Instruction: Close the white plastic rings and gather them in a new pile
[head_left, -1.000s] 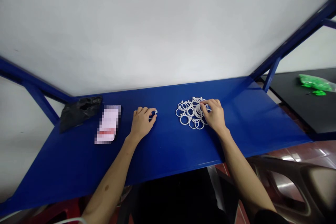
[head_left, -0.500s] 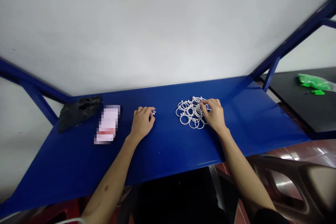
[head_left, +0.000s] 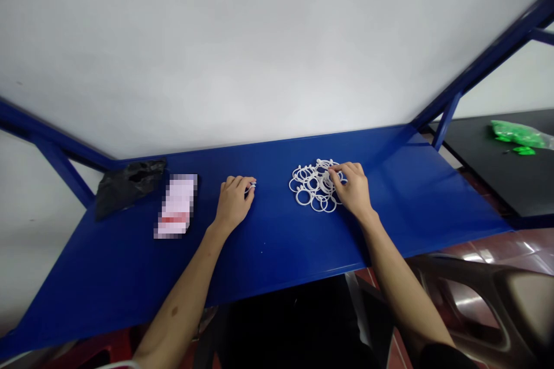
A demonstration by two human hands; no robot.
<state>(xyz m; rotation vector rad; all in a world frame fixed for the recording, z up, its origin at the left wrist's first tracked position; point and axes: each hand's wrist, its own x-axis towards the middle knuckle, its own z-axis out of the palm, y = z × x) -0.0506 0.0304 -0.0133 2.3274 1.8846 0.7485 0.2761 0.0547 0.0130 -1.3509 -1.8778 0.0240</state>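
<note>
A loose pile of white plastic curtain rings [head_left: 304, 196], each with a small knob or eyelet, lies on the blue table [head_left: 277, 230] right of the middle. My right hand [head_left: 352, 189] is at the right side of the pile, thumb and forefinger closed at a ring's upper edge; its palm covers part of the heap. To the left, apart from the pile, my left hand [head_left: 235, 200] rests low over the tabletop with curled fingers. Between its thumb and fingertips shows a bit of white ring [head_left: 250, 187], mostly hidden by the hand.
A crumpled black plastic bag [head_left: 130, 184] lies at the table's back left, beside a blurred-out pinkish rectangular item [head_left: 177, 204]. Blue frame bars [head_left: 448, 118] rise at both ends. On a black table [head_left: 485, 167] to the right is a bag of green pieces [head_left: 517, 134]. A brown chair [head_left: 489, 300] stands lower right.
The white piece in my left fingers has turned slightly, now showing as a curved edge. My right hand has hardly moved at the pile.
</note>
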